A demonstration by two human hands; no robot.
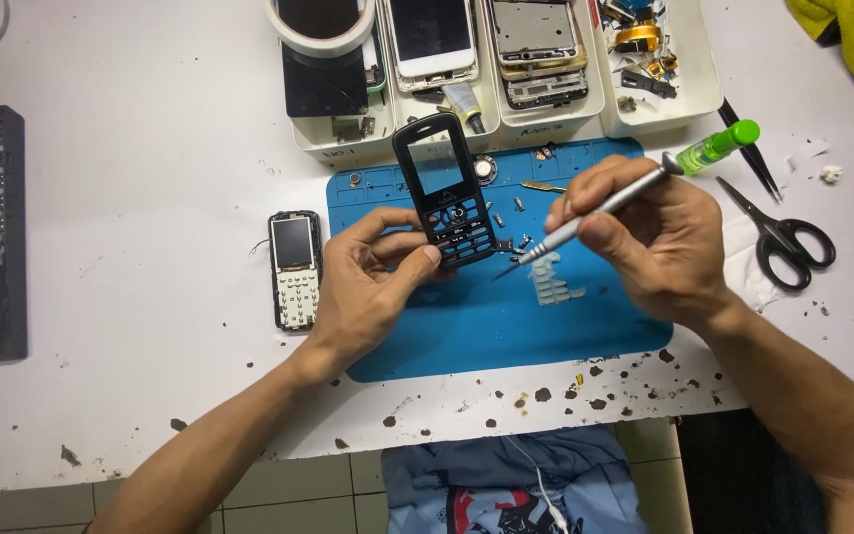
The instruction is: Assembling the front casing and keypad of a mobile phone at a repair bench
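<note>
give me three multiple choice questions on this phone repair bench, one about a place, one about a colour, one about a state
1. Where do the scissors lie?
A. on the blue mat
B. on the white table right of the mat
C. in a tray

2. What colour is the screwdriver cap?
A. green
B. red
C. black

3. How is the black phone cover held?
A. flat on the mat
B. lifted in the left hand
C. gripped by both hands

Answers:
1. B, they rest on the bare table past the right edge of the mat.
2. A, the end of the tool in the right hand is bright green.
3. B, the left fingers pinch its lower end and it stands above the mat.
</note>
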